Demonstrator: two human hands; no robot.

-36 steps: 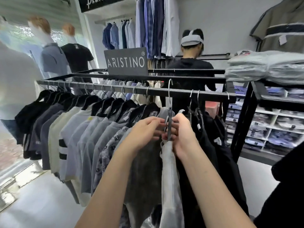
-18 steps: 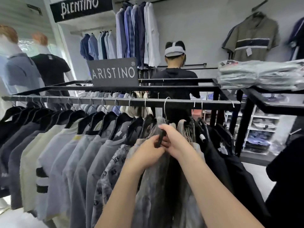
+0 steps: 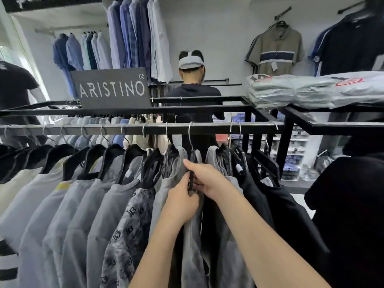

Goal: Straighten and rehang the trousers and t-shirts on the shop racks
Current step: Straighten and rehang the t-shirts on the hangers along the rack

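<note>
Grey t-shirts (image 3: 93,215) crowd the rail (image 3: 209,129) leftward; left hand (image 3: 182,202) and right hand (image 3: 208,179) pinch the black hanger (image 3: 191,183) between them

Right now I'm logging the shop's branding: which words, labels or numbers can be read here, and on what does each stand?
"ARISTINO ®": white on the dark sign standing on the rack.
Black banner, top left: white script, blurred and cut off, unreadable.
Red round labels on the folded shirts: too blurred.
Tag on the striped polo: too small.
</note>
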